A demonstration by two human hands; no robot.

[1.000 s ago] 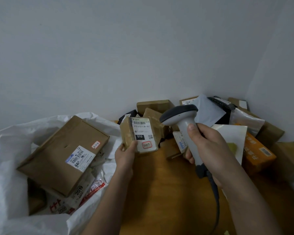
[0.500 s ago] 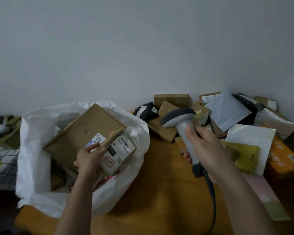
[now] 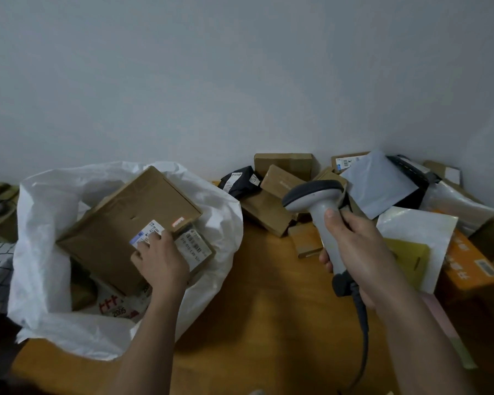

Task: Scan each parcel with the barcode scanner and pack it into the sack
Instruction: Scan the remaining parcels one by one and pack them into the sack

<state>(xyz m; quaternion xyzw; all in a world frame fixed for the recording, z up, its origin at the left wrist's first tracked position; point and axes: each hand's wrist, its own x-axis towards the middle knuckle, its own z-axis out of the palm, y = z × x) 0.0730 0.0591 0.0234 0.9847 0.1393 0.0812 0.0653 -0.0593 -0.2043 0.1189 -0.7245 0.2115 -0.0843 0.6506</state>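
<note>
The left hand point(image 3: 161, 259) grips a small parcel point(image 3: 194, 248) inside the sack point(image 3: 46, 223), beside a large box point(image 3: 126, 223) already packed; the right hand point(image 3: 357, 246) clasps the scanner point(image 3: 315, 195). Many parcels (the heap point(image 3: 354, 189) on the tabletop point(image 3: 263, 295)) seem left to scan.

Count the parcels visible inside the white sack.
3 clearly: the large brown box on top, the small labelled box under the left hand, and a red-printed parcel beneath. More may be hidden underneath.

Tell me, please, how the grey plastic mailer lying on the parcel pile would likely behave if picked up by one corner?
The grey plastic mailer looks thin and flat, so it would probably flop and weigh little. Its smooth film may be slippery. It leans loosely on the brown boxes, so it would likely slide off easily.
</note>
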